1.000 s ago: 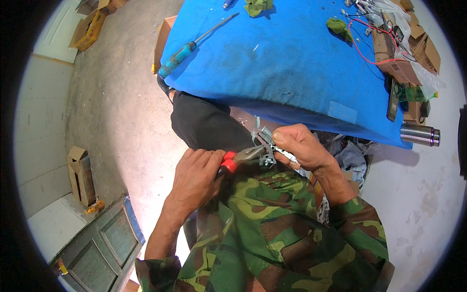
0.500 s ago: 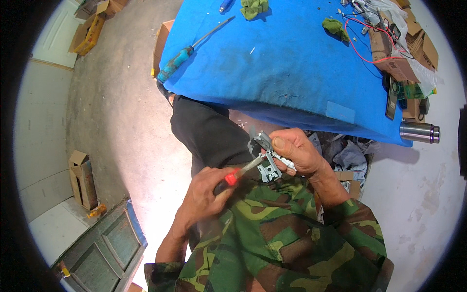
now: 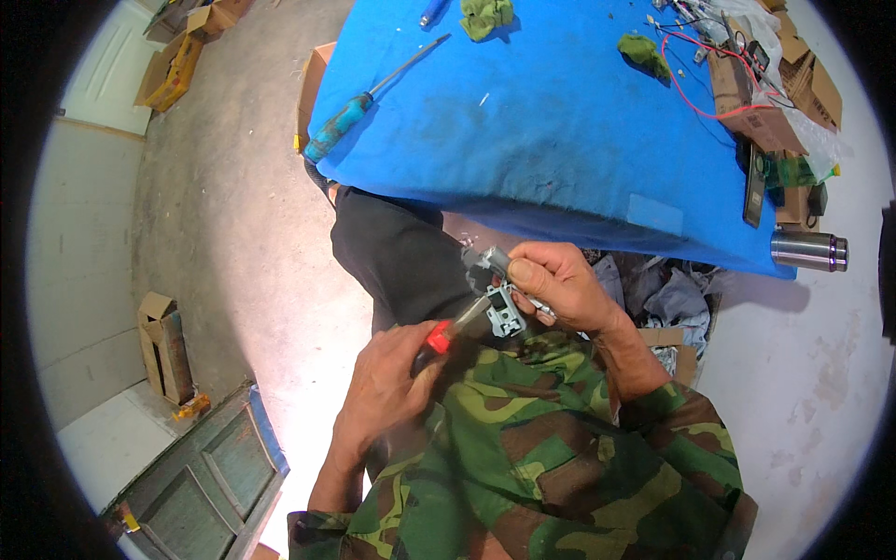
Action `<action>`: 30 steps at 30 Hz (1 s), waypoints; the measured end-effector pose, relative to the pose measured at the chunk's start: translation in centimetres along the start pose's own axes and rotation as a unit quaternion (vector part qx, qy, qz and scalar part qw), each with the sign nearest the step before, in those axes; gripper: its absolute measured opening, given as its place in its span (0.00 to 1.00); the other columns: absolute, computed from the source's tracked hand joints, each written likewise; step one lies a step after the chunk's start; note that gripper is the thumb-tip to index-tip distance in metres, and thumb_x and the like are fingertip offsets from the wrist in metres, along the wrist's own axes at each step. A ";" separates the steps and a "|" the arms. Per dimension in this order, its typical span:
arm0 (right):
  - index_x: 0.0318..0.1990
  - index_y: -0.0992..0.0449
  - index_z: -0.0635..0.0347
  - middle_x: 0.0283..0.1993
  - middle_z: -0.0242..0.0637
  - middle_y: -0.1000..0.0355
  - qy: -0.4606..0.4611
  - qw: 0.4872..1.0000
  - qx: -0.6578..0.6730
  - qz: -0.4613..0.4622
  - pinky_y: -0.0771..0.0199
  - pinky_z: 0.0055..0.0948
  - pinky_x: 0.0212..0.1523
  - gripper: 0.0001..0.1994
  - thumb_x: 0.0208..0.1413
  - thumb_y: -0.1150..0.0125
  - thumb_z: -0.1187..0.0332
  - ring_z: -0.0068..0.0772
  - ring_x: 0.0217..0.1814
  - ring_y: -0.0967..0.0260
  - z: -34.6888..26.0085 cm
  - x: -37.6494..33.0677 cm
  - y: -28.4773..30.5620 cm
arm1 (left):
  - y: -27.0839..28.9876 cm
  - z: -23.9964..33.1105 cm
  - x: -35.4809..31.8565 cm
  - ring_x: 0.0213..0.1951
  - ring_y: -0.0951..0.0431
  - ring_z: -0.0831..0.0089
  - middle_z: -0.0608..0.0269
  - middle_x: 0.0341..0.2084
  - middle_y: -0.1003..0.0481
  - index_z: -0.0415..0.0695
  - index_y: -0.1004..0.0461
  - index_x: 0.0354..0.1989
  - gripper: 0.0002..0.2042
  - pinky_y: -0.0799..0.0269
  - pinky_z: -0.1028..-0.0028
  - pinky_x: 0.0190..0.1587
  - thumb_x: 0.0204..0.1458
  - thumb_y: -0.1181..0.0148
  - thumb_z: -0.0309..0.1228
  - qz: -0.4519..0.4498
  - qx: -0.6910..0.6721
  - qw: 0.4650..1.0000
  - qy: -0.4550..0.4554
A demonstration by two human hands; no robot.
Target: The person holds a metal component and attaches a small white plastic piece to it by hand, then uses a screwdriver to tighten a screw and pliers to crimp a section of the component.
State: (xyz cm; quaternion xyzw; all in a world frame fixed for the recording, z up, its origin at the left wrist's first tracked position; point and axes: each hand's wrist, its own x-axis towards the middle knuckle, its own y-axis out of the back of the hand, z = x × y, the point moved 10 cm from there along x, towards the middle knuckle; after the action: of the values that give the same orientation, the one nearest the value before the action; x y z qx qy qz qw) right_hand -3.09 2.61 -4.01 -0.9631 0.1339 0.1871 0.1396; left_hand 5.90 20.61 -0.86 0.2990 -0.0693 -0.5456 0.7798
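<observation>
My left hand (image 3: 387, 378) is closed round the handle of a screwdriver (image 3: 439, 338) with a red collar and a flat metal blade. The blade's tip meets a small grey plastic and metal mechanism (image 3: 505, 313), or lies right against it; I cannot tell which. My right hand (image 3: 558, 285) grips that mechanism by its upper part, thumb on top of a rounded grey piece. A jointed frame with a dark opening hangs below the thumb. Both hands are above my lap, in front of the table edge.
A blue-covered table (image 3: 523, 121) stands ahead. On it lie a larger teal-handled screwdriver (image 3: 341, 126), green cloths (image 3: 642, 54), a red wire (image 3: 665, 70) and a dark phone (image 3: 753, 191). A steel flask (image 3: 810, 251) sits at its right edge. Plastic bags (image 3: 677, 303) are piled under the table.
The grey mechanism has turned in my right hand and moved slightly left. The screwdriver has shifted a little left and stays close to it.
</observation>
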 end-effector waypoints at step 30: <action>0.51 0.25 0.60 0.27 0.27 0.30 -0.003 0.983 0.144 0.117 0.41 0.20 0.20 0.15 0.75 0.45 0.56 0.14 0.21 0.39 1.8 0.7 -0.2 | 1.3 3.4 2.0 0.52 0.25 0.51 0.47 0.51 0.23 0.34 0.30 0.63 0.32 0.33 0.57 0.59 0.47 0.28 0.24 0.132 0.299 0.945 -0.018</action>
State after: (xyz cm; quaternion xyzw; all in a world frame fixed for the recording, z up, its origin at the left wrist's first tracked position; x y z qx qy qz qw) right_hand -2.94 3.19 -5.83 -0.9100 0.2710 0.1841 0.2540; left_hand 6.23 17.82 2.13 0.4971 -0.2818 -0.3973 0.7180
